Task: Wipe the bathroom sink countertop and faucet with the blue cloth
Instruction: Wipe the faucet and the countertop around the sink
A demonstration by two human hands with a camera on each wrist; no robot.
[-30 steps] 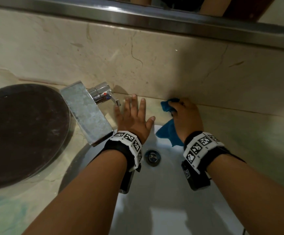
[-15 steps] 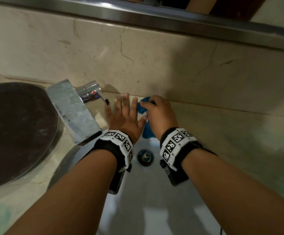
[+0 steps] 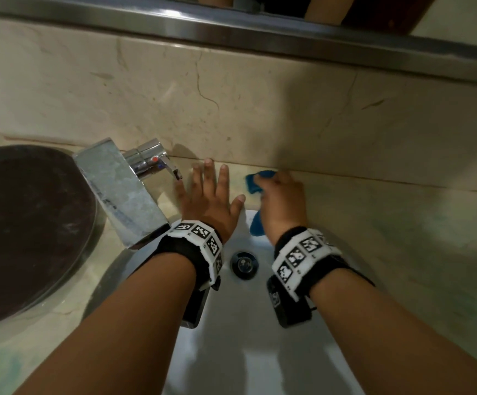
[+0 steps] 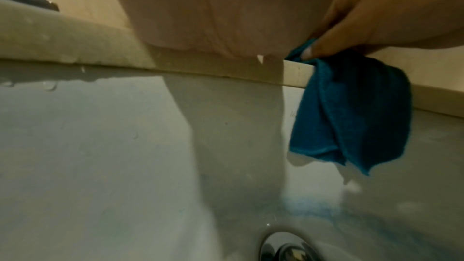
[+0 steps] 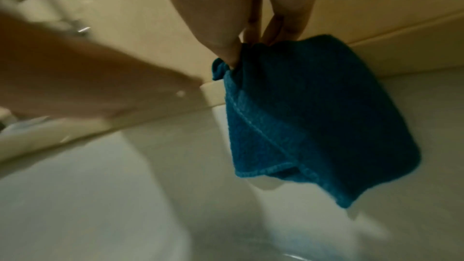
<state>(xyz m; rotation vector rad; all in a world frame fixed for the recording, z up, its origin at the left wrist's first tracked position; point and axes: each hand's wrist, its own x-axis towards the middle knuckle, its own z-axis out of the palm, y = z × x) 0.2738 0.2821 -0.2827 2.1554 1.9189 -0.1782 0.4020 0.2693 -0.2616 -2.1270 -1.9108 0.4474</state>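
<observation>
My right hand (image 3: 281, 201) grips the bunched blue cloth (image 3: 255, 182) on the beige countertop strip (image 3: 374, 223) behind the white sink (image 3: 245, 337). Part of the cloth hangs over the rim into the basin. In the right wrist view my fingertips (image 5: 251, 43) pinch the cloth (image 5: 314, 122) at its top. My left hand (image 3: 208, 192) lies flat with spread fingers on the countertop, between the cloth and the chrome faucet (image 3: 129, 195). The left wrist view shows the cloth (image 4: 351, 116) draped over the rim.
A dark round tray (image 3: 26, 223) sits left of the faucet. The marble backsplash (image 3: 231, 109) rises just behind the hands, under a metal ledge (image 3: 231, 32). The drain (image 3: 244, 263) lies below the wrists. Bare countertop stretches to the right.
My right hand slid the cloth left until it met the left hand's thumb, then drew back a little to the right. The left hand stayed flat by the faucet.
</observation>
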